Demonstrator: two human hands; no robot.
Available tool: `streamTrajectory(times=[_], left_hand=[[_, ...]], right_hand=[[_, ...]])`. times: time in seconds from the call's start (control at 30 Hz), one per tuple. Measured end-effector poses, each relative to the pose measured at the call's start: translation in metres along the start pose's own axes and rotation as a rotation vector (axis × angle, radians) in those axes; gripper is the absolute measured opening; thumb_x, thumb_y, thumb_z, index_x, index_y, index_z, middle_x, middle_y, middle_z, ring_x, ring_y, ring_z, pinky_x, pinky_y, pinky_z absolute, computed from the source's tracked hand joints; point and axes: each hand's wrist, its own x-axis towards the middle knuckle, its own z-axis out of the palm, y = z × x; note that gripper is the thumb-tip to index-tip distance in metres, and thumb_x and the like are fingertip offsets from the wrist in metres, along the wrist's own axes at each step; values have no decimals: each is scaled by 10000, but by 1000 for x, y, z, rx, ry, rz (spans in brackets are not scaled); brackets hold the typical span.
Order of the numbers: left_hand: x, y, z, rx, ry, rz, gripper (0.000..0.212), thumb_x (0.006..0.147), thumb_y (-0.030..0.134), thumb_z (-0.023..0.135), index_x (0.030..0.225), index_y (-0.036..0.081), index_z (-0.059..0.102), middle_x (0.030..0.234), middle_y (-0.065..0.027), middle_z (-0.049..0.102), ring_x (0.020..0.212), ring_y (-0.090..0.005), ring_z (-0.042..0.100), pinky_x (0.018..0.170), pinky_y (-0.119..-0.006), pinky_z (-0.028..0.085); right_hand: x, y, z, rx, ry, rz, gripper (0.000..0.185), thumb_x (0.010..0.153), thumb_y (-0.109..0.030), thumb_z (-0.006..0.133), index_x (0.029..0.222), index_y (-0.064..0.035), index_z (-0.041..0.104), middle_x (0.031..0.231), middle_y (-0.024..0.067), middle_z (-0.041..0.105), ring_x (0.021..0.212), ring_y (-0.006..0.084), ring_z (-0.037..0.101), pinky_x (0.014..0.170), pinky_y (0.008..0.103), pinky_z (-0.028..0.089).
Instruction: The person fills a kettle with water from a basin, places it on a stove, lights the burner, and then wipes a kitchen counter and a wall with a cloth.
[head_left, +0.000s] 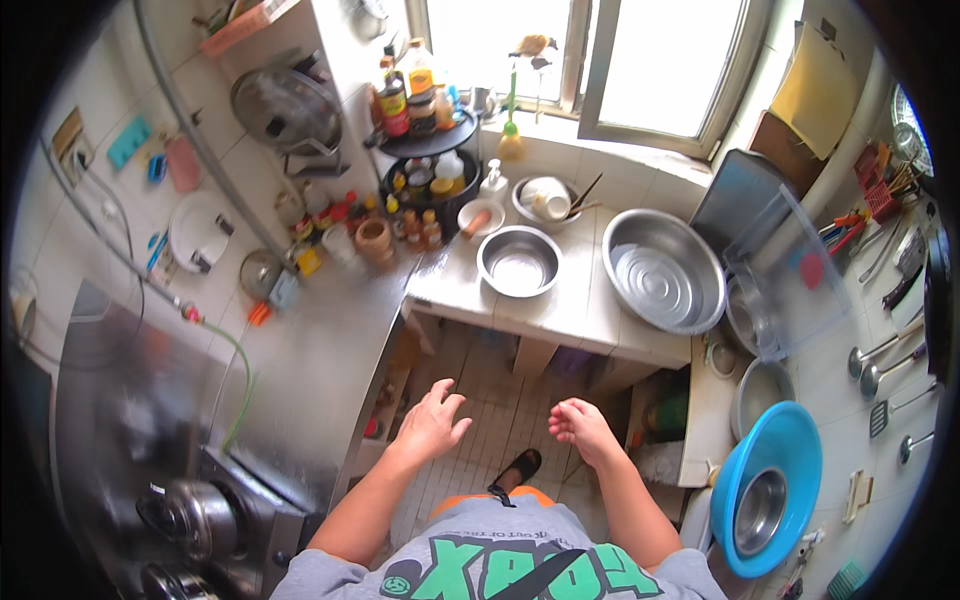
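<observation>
My left hand (433, 421) hangs in the air over the tiled floor, fingers apart and holding nothing. At about the same height, my right hand (576, 424) has its fingers curled in; no object shows in it. Before me stands a tiled counter (450, 277). A small steel basin (520, 262) sits near its front edge, and to the right of that is a large steel basin (660, 274), which looks wet inside. Behind the small one, a steel bowl (523, 202) holds a white cup (551, 199). A white mortar with a pestle (476, 221) stands beside them.
At left, a steel worktop (307, 360) carries a gas stove with a metal pot (199, 517). A blue plastic basin (806, 480) with a steel bowl inside is at right. A two-tier black rack (431, 139) holds bottles. Ladles (870, 379) hang on the right wall.
</observation>
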Motion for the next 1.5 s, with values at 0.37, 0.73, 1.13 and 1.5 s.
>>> streamTrajectory(times=[0.37,0.73,1.13,1.5], left_hand=[[464,78,-96,-598,162,351,758,1087,435,791,1615,-62,571,1626,-325,605,1506,-430,610,1283,-490,470],[805,248,-102,-476,455,201,1148,1081,346,649,1754,-191,-111,1867,-393,-201,1769,-532,-113,1464,-515,19],[942,216,-157,-463,450,134,1095,971,201,639,1780,-173,3,1874,-387,0,1777,-490,77,1471,-451,131],[841,266,-75,-473,725,435,862,1002,231,682,1630,-130,216,1723,-331,199,1585,-438,264,1314,-452,301]], right_hand=[[56,-92,-113,181,281,-122,239,1195,-289,639,1153,-68,718,1052,72,780,913,173,765,800,324,614],[89,-144,-134,426,612,-202,235,1201,-269,633,1161,-50,706,1050,100,779,918,210,768,822,360,627],[119,-165,-130,471,686,-148,228,1205,-255,619,1171,-46,704,1052,103,777,924,214,764,823,359,618],[66,-139,-105,388,751,-162,253,1209,-287,622,1185,-55,721,1075,68,776,944,167,757,823,320,609]])
